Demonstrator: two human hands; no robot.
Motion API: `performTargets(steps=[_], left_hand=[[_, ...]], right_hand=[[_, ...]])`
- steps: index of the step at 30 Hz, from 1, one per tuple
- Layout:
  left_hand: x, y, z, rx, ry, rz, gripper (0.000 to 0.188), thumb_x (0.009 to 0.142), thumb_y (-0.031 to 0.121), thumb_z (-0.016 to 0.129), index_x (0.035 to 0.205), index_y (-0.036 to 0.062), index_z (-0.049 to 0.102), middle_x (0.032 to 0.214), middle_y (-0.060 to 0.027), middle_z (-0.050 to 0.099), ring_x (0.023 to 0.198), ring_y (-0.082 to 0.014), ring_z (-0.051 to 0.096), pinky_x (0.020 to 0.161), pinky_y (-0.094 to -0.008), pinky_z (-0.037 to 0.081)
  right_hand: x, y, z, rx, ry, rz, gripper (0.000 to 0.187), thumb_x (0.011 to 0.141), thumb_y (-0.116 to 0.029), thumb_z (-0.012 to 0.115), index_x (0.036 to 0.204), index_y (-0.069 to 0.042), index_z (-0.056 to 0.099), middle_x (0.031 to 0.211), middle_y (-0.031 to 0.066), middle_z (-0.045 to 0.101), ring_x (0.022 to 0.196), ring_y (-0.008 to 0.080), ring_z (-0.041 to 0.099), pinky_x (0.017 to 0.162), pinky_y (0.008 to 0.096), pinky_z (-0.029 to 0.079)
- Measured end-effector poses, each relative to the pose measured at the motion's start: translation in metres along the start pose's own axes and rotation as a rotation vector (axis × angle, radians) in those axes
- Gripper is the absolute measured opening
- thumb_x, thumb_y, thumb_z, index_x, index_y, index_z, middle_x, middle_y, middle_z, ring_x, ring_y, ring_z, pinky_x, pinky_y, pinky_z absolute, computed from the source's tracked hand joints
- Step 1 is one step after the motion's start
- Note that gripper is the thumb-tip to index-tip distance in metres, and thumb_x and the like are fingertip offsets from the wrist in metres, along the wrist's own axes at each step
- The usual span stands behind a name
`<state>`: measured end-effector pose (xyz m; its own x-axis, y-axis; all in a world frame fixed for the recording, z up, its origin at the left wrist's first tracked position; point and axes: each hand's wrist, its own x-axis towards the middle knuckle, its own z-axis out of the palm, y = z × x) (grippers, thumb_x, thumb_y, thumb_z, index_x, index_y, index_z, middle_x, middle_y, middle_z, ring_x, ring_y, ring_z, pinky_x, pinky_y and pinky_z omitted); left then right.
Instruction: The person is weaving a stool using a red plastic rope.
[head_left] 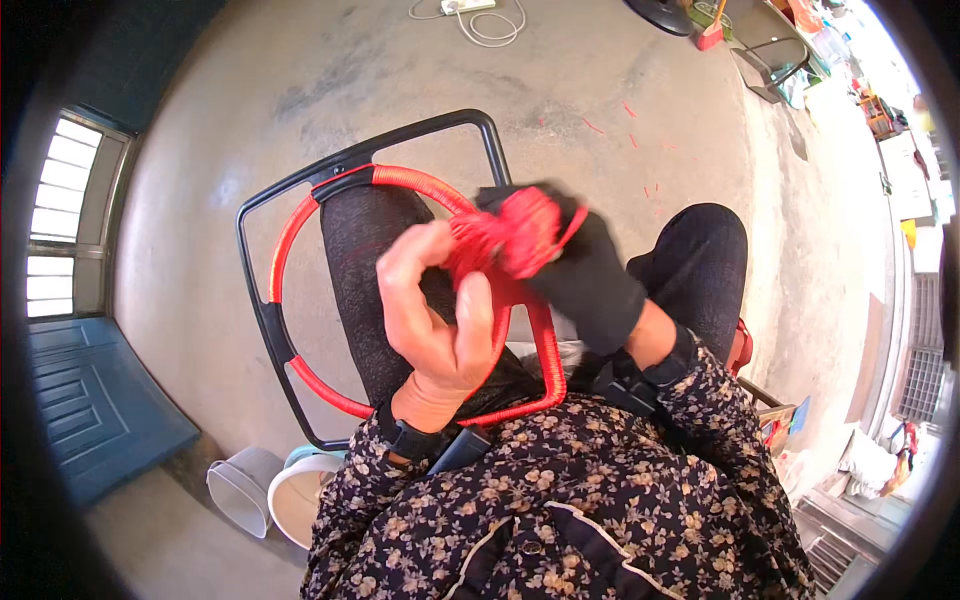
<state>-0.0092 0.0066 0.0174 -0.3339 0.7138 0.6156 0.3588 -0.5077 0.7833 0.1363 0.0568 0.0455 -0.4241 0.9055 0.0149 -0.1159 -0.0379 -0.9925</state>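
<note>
A black metal frame (393, 131), squarish with an inner ring, rests tilted across my lap. Red cord (285, 255) is wound tightly round much of the ring and round the near right corner. My left hand (435, 310), bare, curls its fingers and thumb at the ring's right side, where red strands partly hide what it grips. My right hand (590, 275), in a black glove, is closed on a thick bundle of red cord (530, 230) just right of the left fingertips. Motion blurs the bundle and the glove.
Scraps of red cord (593, 126) lie on the concrete floor. A power strip with a white cable (490, 40) is at the far side. A grey bucket (243, 490) and a white tub (300, 497) stand at lower left, and a broom (711, 35) at far right.
</note>
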Motion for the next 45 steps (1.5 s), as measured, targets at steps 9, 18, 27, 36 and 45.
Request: performTargets(steps=[9, 18, 27, 36, 45], left_hand=[[-0.016, -0.022, 0.005, -0.404, -0.228, -0.878, 0.023, 0.095, 0.012, 0.051, 0.115, 0.0021, 0.053, 0.097, -0.0028, 0.061, 0.083, -0.0091, 0.059, 0.069, -0.0251, 0.05], [-0.016, -0.022, 0.01, -0.505, -0.14, -1.044, 0.014, 0.093, 0.017, 0.057, 0.098, 0.0049, 0.059, 0.084, 0.0034, 0.061, 0.072, -0.0039, 0.054, 0.064, -0.0206, 0.045], [-0.016, -0.023, 0.012, -0.632, -0.104, -1.113, 0.007, 0.093, 0.014, 0.057, 0.096, 0.0084, 0.058, 0.085, 0.0018, 0.062, 0.071, -0.0059, 0.058, 0.062, -0.0212, 0.049], [-0.02, -0.028, 0.007, -0.705, -0.067, -1.158, 0.006, 0.093, 0.015, 0.057, 0.095, 0.01, 0.059, 0.086, 0.0012, 0.064, 0.074, -0.0064, 0.06, 0.063, -0.0214, 0.048], [-0.013, -0.008, 0.014, -1.066, -0.367, -1.194, 0.029, 0.095, 0.013, 0.047, 0.12, -0.0016, 0.048, 0.104, -0.016, 0.063, 0.092, -0.0251, 0.064, 0.086, -0.0387, 0.05]], right_hand=[[-0.014, -0.014, -0.09, -1.044, -0.121, 0.056, 0.035, 0.072, -0.011, 0.069, 0.105, -0.006, 0.059, 0.085, 0.0056, 0.065, 0.083, 0.0136, 0.062, 0.076, 0.0303, 0.05], [-0.039, 0.008, -0.159, 0.154, 0.304, 0.197, 0.036, 0.084, -0.011, 0.058, 0.118, 0.0, 0.053, 0.091, 0.005, 0.06, 0.079, 0.016, 0.059, 0.073, 0.0296, 0.048], [-0.015, 0.033, -0.054, -0.095, -0.081, 0.365, 0.027, 0.09, -0.022, 0.056, 0.107, -0.002, 0.059, 0.077, 0.0004, 0.058, 0.067, 0.0099, 0.056, 0.062, 0.0268, 0.047], [0.001, 0.031, -0.047, 0.807, 0.372, 0.365, 0.011, 0.087, -0.015, 0.058, 0.089, -0.006, 0.053, 0.091, 0.0116, 0.061, 0.089, 0.0305, 0.059, 0.078, 0.0416, 0.05], [0.001, 0.071, -0.08, 1.07, 0.171, 0.321, 0.01, 0.091, -0.016, 0.053, 0.087, -0.006, 0.052, 0.069, 0.0031, 0.048, 0.064, 0.0189, 0.05, 0.06, 0.0311, 0.045]])
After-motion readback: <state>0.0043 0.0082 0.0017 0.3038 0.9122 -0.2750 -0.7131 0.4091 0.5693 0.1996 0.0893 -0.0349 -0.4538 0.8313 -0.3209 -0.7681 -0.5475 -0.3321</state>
